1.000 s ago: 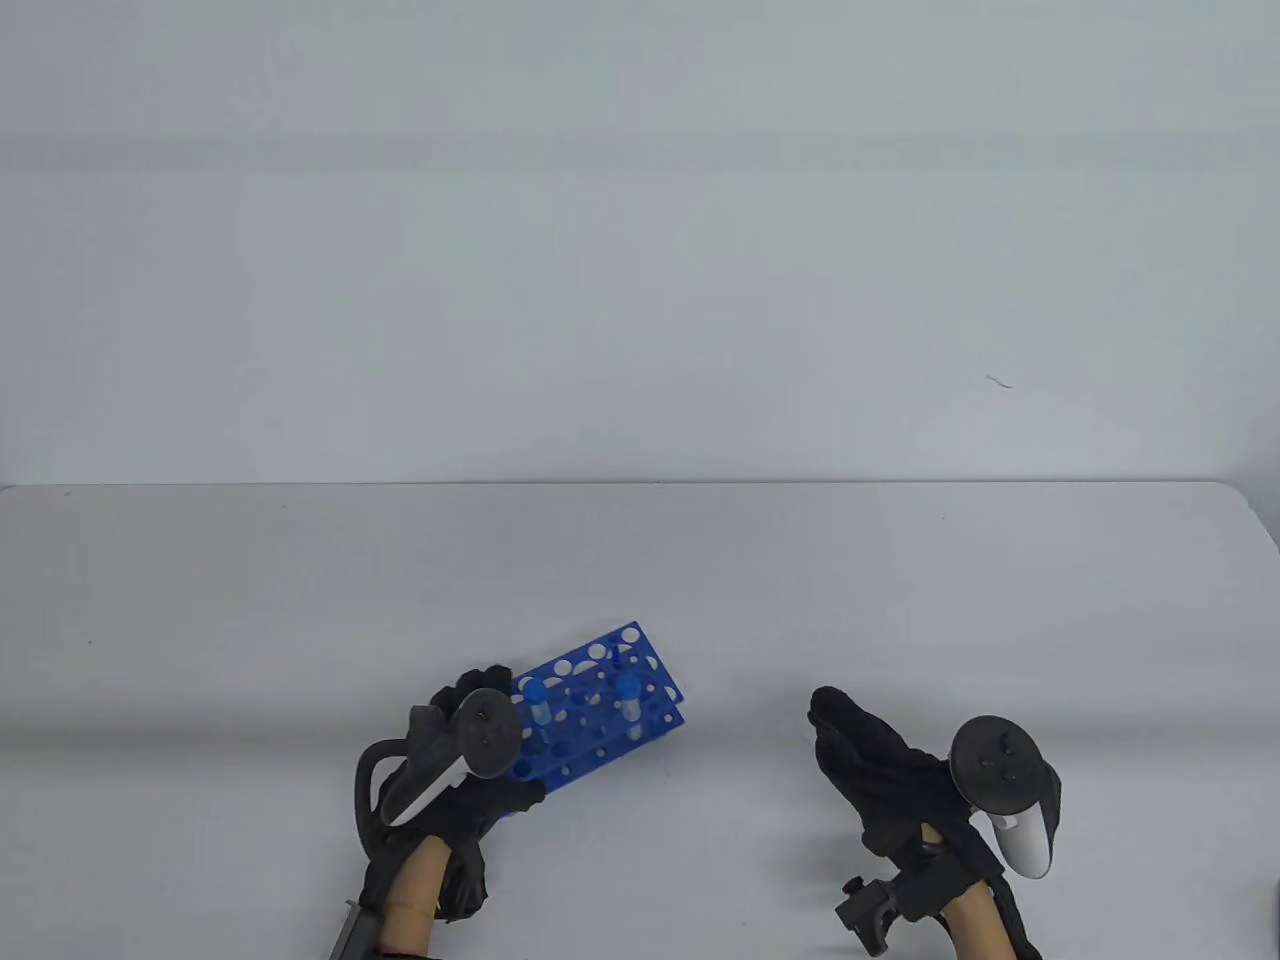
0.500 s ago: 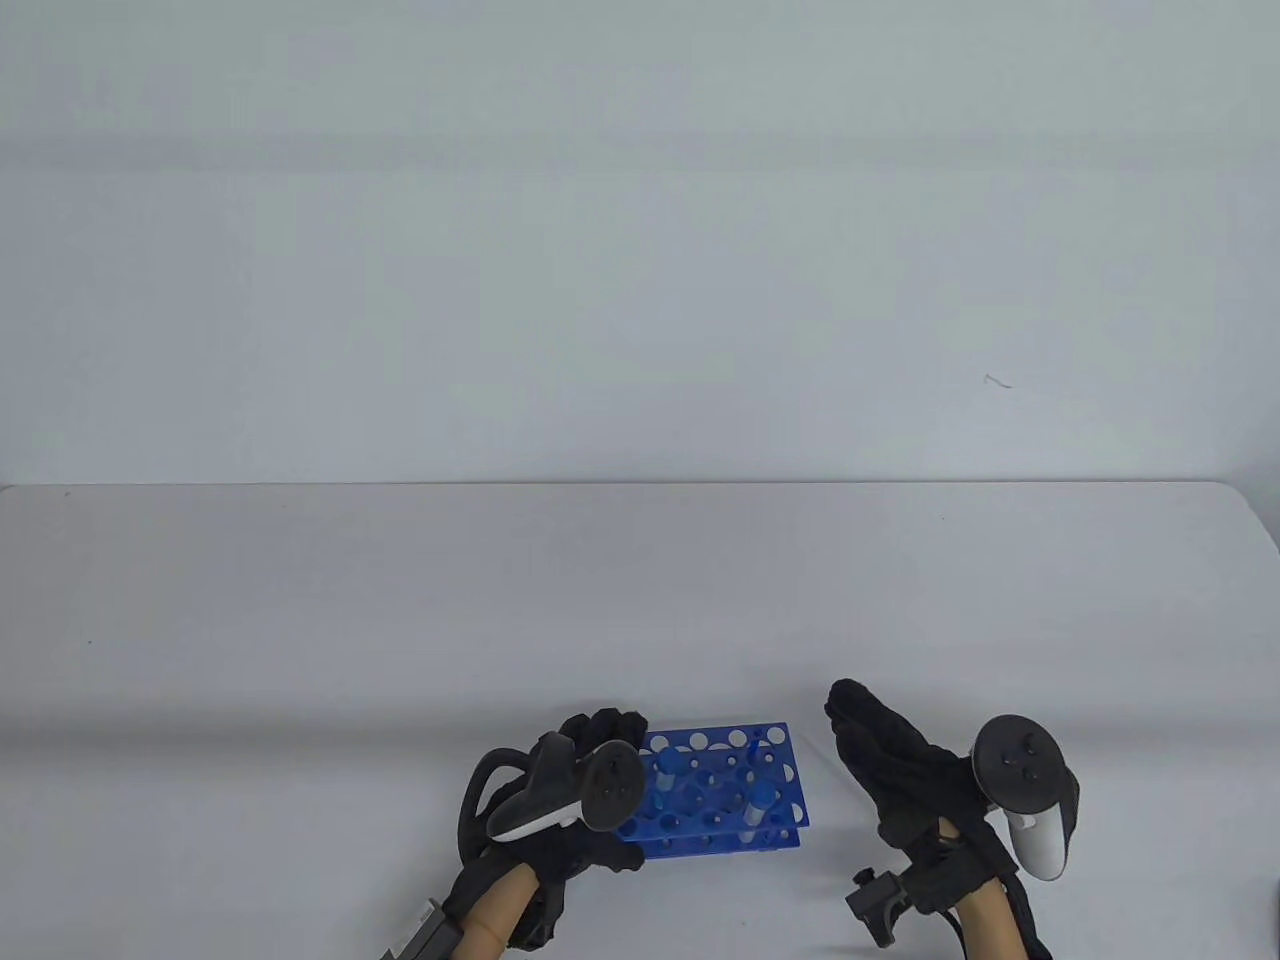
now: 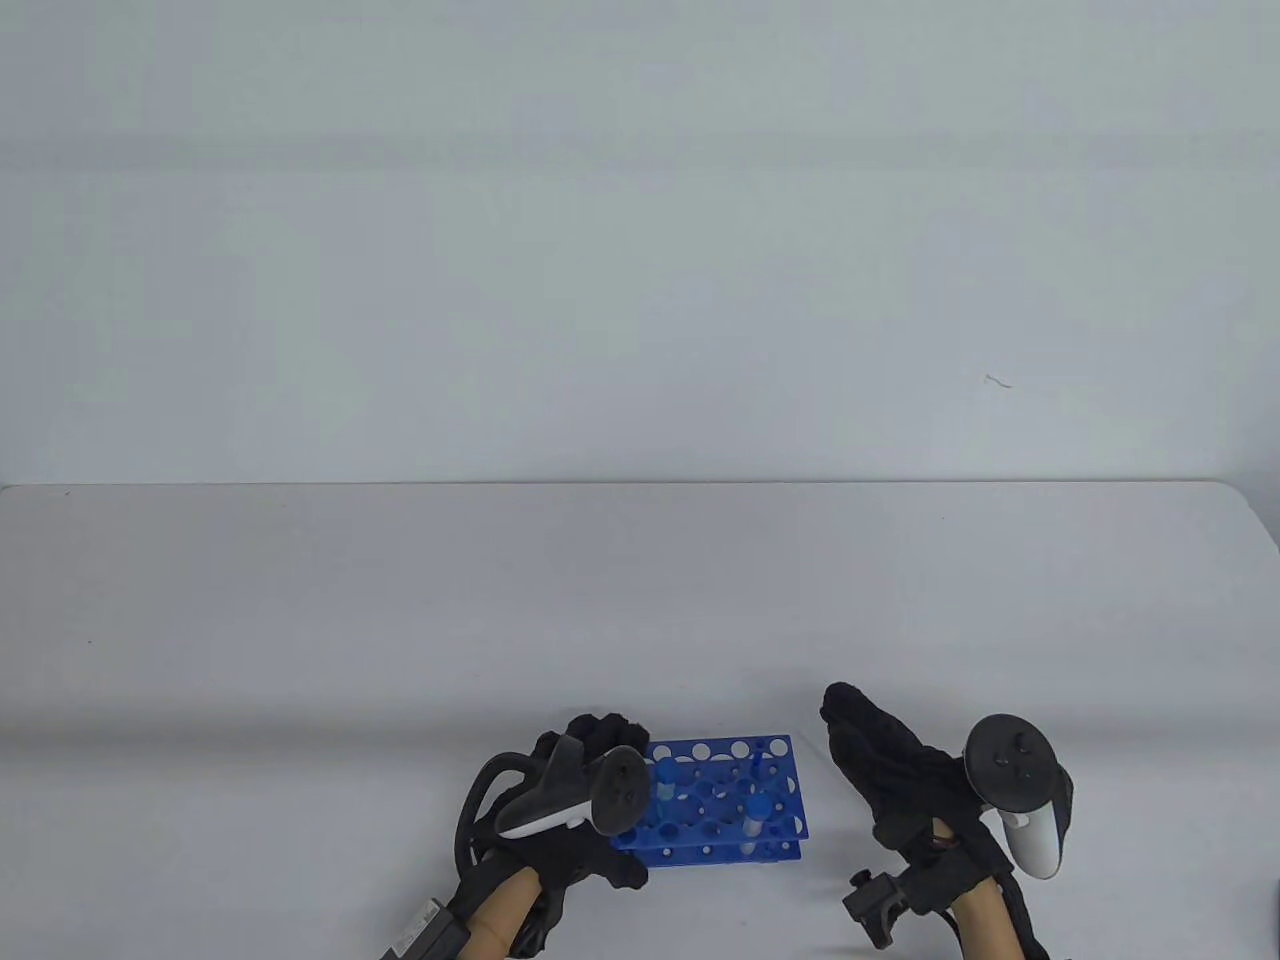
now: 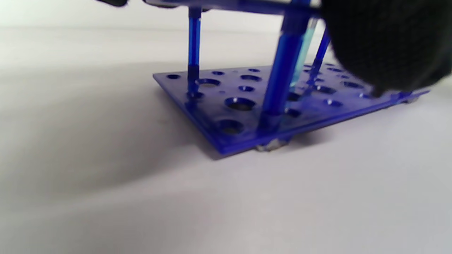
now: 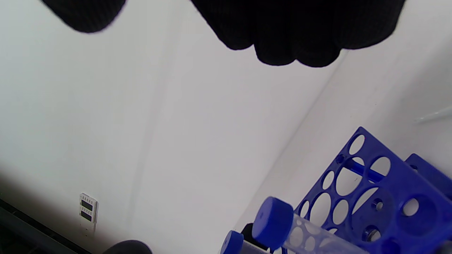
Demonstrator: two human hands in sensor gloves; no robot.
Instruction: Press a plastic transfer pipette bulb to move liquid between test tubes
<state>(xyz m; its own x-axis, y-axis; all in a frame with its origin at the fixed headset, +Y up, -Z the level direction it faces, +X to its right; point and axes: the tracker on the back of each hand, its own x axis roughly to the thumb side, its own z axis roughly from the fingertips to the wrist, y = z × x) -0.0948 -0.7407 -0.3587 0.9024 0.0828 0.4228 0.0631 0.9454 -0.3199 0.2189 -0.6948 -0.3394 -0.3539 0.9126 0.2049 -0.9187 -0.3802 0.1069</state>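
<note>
A pale grey table [image 3: 300, 620] runs the width of the table view, with a plain pale wall [image 3: 640, 240] behind it. At the near edge stands a blue test tube rack [image 3: 745, 762], a plate full of round holes of two sizes carried on thin blue posts above a lower plate. Two blue-capped test tubes stand in it: one [image 3: 666, 782] at the rack's left end, just beside the left hand, the other [image 3: 757, 818] toward the right front.

The left hand [image 3: 580, 800] sits against the rack's left end, its tracker [image 3: 570, 795] lying across the back of the hand and hiding most of the fingers. From the left wrist view, dark gloved fingers [image 4: 385, 46] come down at the upper right onto the top edge of the rack [image 4: 247, 102], whose lower plate lies flat on the table; a pale blue tube shows behind the nearest post. The fingers appear curled on the rack's end, though the exact hold is hidden.

The right hand [image 3: 890, 765] is just to the right of the rack, not touching it, fingers held together and stretched forward, holding nothing; its tracker [image 3: 1015, 790] sits near the wrist. In the right wrist view the gloved fingertips [image 5: 293, 35] hang over bare table, with the rack [image 5: 374, 197] and a capped tube [image 5: 275, 222] well below them. A faint clear stem, possibly the pipette [image 5: 432, 116], lies on the table at the right edge, apart from both hands.
</note>
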